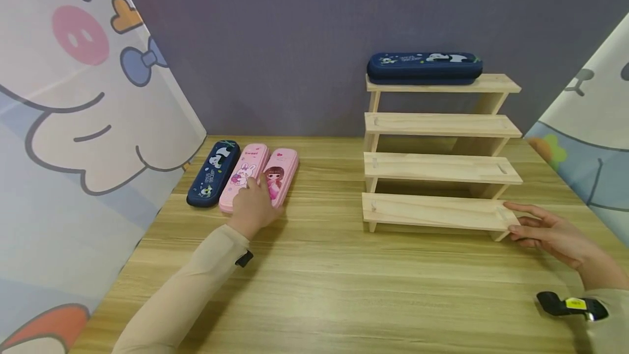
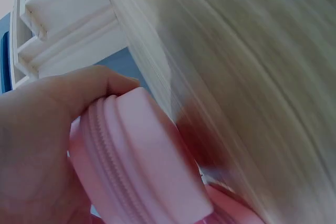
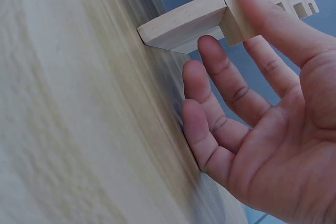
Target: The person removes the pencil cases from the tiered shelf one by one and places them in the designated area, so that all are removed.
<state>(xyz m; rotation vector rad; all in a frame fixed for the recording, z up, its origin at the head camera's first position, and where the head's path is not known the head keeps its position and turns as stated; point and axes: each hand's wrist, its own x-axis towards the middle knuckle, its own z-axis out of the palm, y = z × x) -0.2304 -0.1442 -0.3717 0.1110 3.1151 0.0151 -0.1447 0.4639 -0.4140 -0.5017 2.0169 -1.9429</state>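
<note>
My left hand (image 1: pixel 254 206) grips the near end of a pink pencil case with a girl printed on it (image 1: pixel 280 171). Seen from the left wrist, the thumb lies across the zipped end of this pink case (image 2: pixel 157 156). Directly left of it lies a pink pencil case with a rabbit (image 1: pixel 253 154), partly covered by the fingers. My right hand (image 1: pixel 555 234) pinches the right end of the bottom step of a tiered wooden rack (image 1: pixel 427 212). In the right wrist view its thumb and index finger straddle the step's end, while the other fingers are loosely bent below.
A dark blue panda pencil case (image 1: pixel 213 173) lies leftmost in the row on the wood-grain table (image 1: pixel 324 288). Another dark blue panda case (image 1: pixel 425 72) rests on the rack's top step. A grey panel (image 1: pixel 275 42) stands behind, with cartoon-printed sheets (image 1: pixel 93 141) at both sides.
</note>
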